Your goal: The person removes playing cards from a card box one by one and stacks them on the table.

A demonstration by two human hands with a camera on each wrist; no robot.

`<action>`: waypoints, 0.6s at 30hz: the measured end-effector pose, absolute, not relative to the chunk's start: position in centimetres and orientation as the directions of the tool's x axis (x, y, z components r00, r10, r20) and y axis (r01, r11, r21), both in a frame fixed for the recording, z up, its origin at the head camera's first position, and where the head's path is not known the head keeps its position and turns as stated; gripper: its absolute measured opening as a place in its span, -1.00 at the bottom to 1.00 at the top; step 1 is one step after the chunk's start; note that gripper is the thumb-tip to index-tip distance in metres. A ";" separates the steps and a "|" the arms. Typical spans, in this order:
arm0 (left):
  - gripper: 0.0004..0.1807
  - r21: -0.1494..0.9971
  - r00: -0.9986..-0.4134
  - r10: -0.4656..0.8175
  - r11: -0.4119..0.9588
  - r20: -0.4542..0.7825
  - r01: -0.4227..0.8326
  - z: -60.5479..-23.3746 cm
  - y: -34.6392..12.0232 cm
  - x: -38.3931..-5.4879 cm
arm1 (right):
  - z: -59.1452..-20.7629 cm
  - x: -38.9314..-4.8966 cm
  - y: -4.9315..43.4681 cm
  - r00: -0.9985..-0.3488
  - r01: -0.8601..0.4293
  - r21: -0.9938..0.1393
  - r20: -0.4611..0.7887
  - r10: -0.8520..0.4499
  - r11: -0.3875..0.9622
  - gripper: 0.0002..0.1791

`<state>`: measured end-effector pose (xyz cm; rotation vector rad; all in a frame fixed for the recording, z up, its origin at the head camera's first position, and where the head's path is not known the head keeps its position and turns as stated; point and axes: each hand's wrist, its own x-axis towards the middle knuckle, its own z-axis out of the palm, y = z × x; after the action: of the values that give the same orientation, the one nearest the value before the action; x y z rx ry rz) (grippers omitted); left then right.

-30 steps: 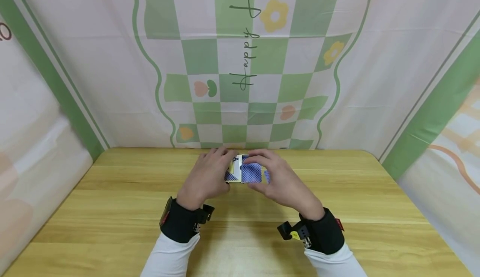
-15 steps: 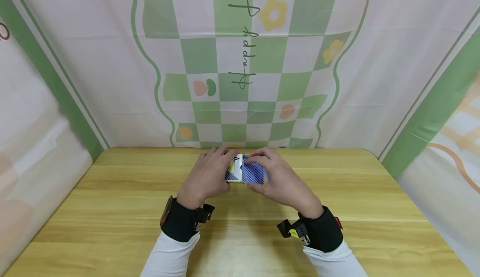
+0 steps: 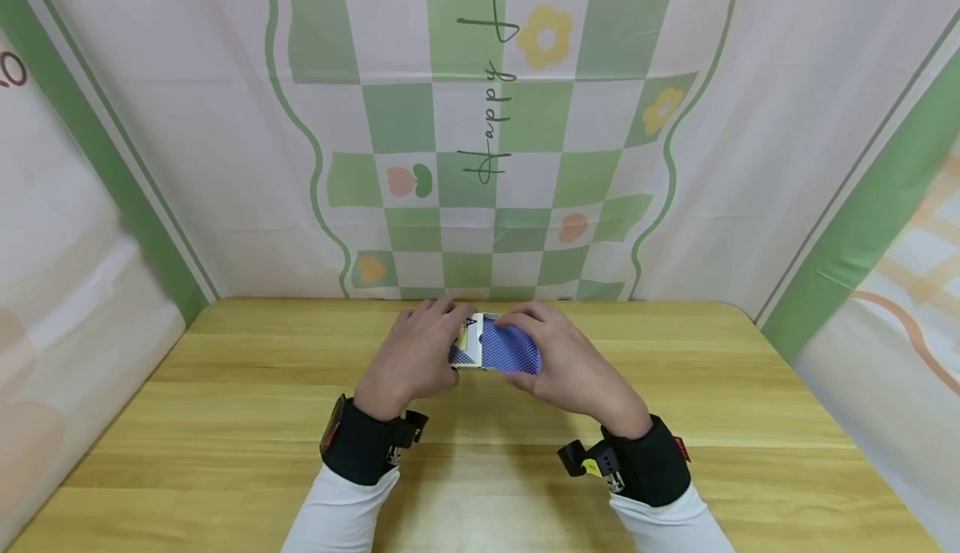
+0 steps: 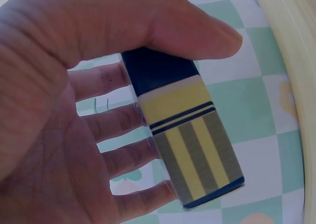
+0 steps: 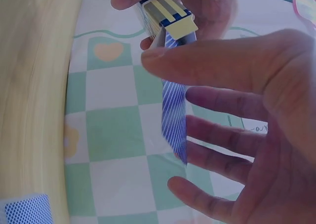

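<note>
My left hand (image 3: 416,357) grips a playing-card box (image 3: 467,345), thumb along its near side and fingers on its far side. In the left wrist view the box (image 4: 190,150) shows yellow and dark stripes with navy ends. A pale flap (image 5: 181,29) stands out from its mouth in the right wrist view. My right hand (image 3: 562,361) pinches a blue-backed playing card (image 3: 510,349) between thumb and fingers. One end of the card (image 5: 174,105) is at the box mouth; the rest reaches right, toward my palm. The card's inner end is hidden by the box.
A blue-patterned block (image 5: 27,211), like a stack of cards, lies on the wooden table (image 3: 225,420) in the right wrist view. Behind the table's far edge hangs a green-and-white checked cloth (image 3: 465,120).
The blue card now reaches farther right from the box, covering the blue patch seen beyond it earlier. My right hand has shifted slightly right; my left hand and the box stay almost still.
</note>
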<state>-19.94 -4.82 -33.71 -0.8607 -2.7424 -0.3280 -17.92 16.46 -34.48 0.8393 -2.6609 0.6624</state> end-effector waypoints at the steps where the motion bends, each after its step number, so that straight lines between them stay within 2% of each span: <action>1: -0.16 0.142 -0.796 0.526 0.801 0.300 0.582 -33.7 -4.8 -20.0 | -34.5 -17.9 16.5 -0.797 -0.591 -0.336 0.382 -0.468 0.733 -0.32; 10: -0.18 0.143 -0.802 0.518 0.806 0.298 0.574 -33.9 -4.8 -20.0 | -34.6 -17.8 16.9 -0.819 -0.558 -0.317 0.360 -0.447 0.767 -0.21; 18: -0.22 0.146 -0.808 0.513 0.811 0.289 0.567 -34.5 -4.9 -19.8 | -34.8 -17.5 16.9 -0.839 -0.527 -0.308 0.341 -0.425 0.792 -0.22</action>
<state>-19.83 -4.92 -34.51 -0.8362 -2.7608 -0.3310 -17.48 16.94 -34.79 0.7379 -2.7284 0.5783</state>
